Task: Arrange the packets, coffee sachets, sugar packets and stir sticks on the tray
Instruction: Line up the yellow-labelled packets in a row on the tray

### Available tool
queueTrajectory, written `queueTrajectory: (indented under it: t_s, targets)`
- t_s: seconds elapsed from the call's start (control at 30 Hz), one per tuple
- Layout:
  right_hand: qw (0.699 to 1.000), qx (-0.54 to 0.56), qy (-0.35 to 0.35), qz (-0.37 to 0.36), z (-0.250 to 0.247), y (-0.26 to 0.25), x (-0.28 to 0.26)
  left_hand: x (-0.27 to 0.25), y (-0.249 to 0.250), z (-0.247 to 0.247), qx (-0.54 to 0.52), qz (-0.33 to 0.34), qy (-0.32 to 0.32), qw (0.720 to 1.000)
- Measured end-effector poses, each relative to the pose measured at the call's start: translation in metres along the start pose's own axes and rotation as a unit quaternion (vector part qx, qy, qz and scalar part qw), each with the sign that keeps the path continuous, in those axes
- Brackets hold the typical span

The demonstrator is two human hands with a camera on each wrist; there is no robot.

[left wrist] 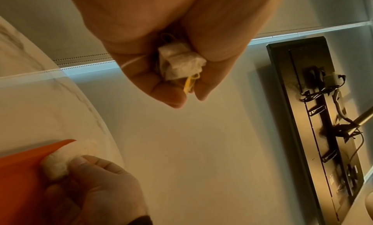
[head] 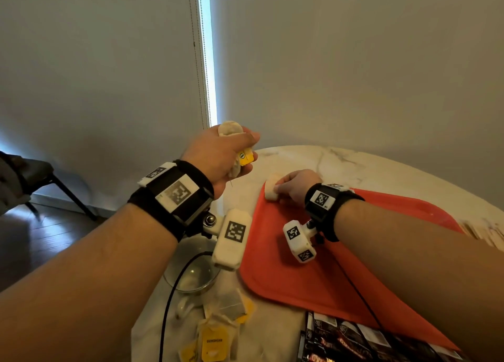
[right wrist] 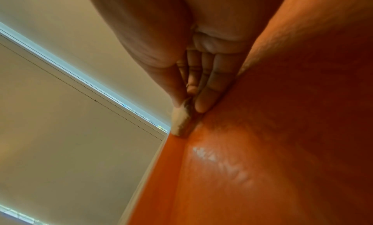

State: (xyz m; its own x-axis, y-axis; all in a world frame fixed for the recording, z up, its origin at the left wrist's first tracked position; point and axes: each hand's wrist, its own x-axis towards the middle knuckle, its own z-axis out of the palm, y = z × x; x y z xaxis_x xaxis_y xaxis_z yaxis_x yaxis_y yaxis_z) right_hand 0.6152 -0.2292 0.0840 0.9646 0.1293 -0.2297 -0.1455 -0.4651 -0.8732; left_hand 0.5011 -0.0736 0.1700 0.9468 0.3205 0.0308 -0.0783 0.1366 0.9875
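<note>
Your right hand (head: 296, 184) is already low at the far left corner of the orange tray (head: 286, 274), and its fingers (right wrist: 203, 104) are curled around a pale packet (head: 271, 190) that touches the tray floor just inside the rim. So this hand is the one at the tray. Your left hand (head: 221, 157) is raised above the surface (head: 341, 162), to the left of the tray corner, and it is closed tight around a crumpled bunch of tea bags (left wrist: 179, 62) with yellow tags (head: 245, 154). From these left fingers the tray lies to the right and below, and the free place is, I think, beside the packet that the right hand holds. The packet's long side seems to run along the near-far edge of the tray, but I cannot tell this exactly. More tea bags (head: 215, 337) lie loose on the surface near you, left of the tray, beside a glass bowl (head: 191, 274), and dark coffee sachets (head: 354, 340) lie at the tray's near edge. The next step probably asks you to bring the left hand right and down.
</note>
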Motion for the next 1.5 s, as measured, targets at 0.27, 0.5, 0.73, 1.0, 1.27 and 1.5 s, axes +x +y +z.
queueTrajectory:
  t_s: [0.27, 0.5, 0.73, 1.0, 1.27, 1.5]
  targets:
    - [0.998, 0.009, -0.027, 0.061, -0.011, -0.008, 0.001, 0.0, -0.001, 0.001, -0.009, -0.007, -0.004, 1.0]
    - [0.998, 0.01, -0.026, 0.048, -0.013, 0.002, 0.012, -0.006, -0.005, 0.007, -0.039, -0.033, -0.001, 0.999]
    - [0.992, 0.099, -0.03, -0.078, -0.048, -0.034, -0.041, -0.028, -0.003, 0.017, -0.041, -0.056, -0.072, 0.995]
    - [0.952, 0.005, -0.142, -0.272, -0.083, -0.059, -0.128, -0.06, -0.004, 0.025, 0.098, -0.021, -0.233, 0.967]
    - [0.925, 0.178, -0.097, -0.32, -0.086, -0.053, -0.142, -0.079, -0.014, 0.038, 0.009, -0.07, -0.195, 0.978]
    - [0.918, 0.211, 0.042, -0.333, -0.091, -0.056, -0.139, -0.071, -0.02, 0.034, -0.027, -0.099, -0.042, 0.994]
